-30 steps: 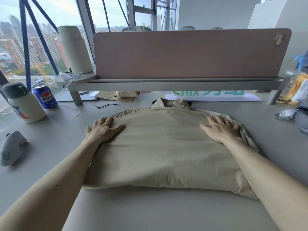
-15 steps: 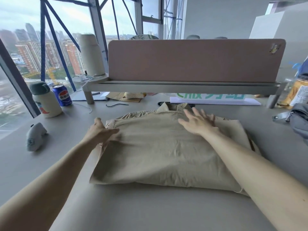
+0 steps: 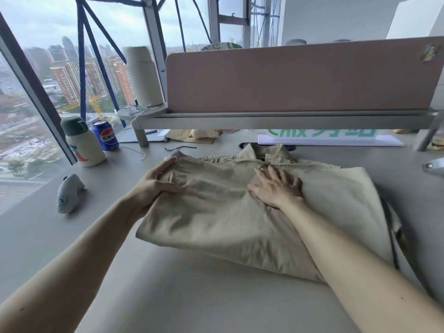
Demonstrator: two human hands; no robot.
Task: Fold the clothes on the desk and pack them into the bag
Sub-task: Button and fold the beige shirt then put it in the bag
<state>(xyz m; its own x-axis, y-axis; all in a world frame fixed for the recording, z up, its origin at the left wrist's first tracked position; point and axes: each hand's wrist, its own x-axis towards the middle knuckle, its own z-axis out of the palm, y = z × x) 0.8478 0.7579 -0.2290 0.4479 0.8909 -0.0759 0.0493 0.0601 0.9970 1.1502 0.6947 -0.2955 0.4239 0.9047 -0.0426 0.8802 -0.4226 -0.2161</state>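
Observation:
A beige collared shirt (image 3: 216, 217) lies partly folded on the grey desk (image 3: 168, 296), collar toward the far side. My left hand (image 3: 156, 183) grips the shirt's left edge, thumb on top and fingers under the cloth, lifting that edge a little. Flat on the middle of the shirt rests my right hand (image 3: 276, 188), fingers spread, pressing the cloth down just below the collar. A grey bag's strap end (image 3: 434, 165) shows at the right edge; the rest of the bag is out of frame.
At the left stand a white bottle with a green cap (image 3: 83, 143) and a blue cola can (image 3: 105, 135). A grey shark toy (image 3: 68, 193) lies near the window. A pink divider on a shelf (image 3: 288, 114) spans the back. A black cord (image 3: 180, 148) lies beyond the shirt.
My right hand slid from the shirt's right side to its middle. My left hand went from flat on the cloth to gripping and lifting the left edge. The camera turned left.

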